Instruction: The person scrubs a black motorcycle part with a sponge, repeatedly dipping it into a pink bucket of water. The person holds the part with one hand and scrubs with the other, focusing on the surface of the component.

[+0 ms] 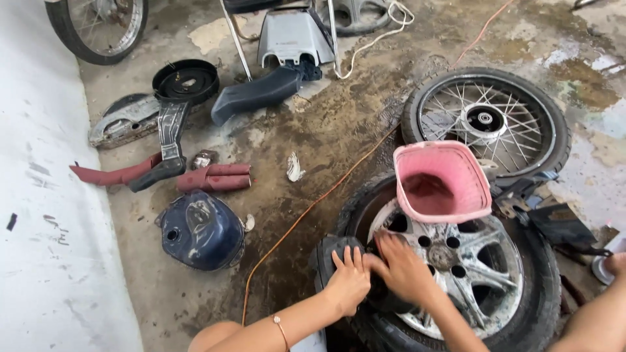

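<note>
The left hand (349, 280) lies flat with fingers spread on a black rubber part (334, 255) at the tyre's edge, while the right hand (402, 268), fingers loosely open, presses the grimy alloy wheel (473, 274) lying on the wet concrete floor (313, 130). A pink plastic basket (440, 182) rests on that wheel, just before a spoked wheel (486, 120); a dark blue fuel tank (202, 229) sits well to the left.

My left hand (349, 280) and right hand (403, 268) rest on the silver cast-alloy wheel (469, 274). A pink plastic basket (442, 182) sits on its far rim, before the black wire-spoked wheel (486, 120). A dark blue metal fuel tank (201, 229) lies left.
</note>
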